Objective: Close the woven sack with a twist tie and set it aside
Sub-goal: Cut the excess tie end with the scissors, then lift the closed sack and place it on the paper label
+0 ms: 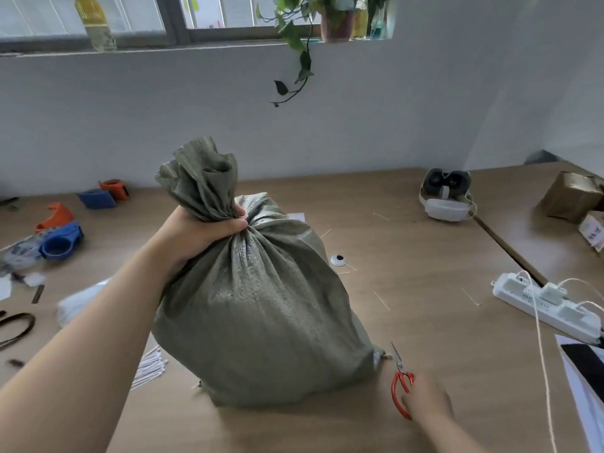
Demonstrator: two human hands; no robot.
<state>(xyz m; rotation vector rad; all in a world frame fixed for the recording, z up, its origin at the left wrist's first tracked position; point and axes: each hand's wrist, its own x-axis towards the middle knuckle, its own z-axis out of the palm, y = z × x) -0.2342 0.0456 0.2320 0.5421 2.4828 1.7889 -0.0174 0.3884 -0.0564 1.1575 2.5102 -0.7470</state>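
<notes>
A full grey-green woven sack [261, 308] stands upright on the wooden table [408, 256]. My left hand [199, 237] is clenched around its gathered neck, and the loose mouth of the sack sticks up above my fist. My right hand [425, 403] rests on the table at the sack's right foot, touching the red handles of a pair of scissors [401, 384] whose blades point away from me. A bundle of white twist ties [148, 366] lies on the table left of the sack, partly hidden by my left forearm.
Blue and orange tape dispensers [62, 243] lie at the left. A VR headset [446, 197] sits at the back right, a white power strip [545, 305] with cables at the right, and cardboard boxes [572, 194] at the far right. Short tie offcuts are scattered around.
</notes>
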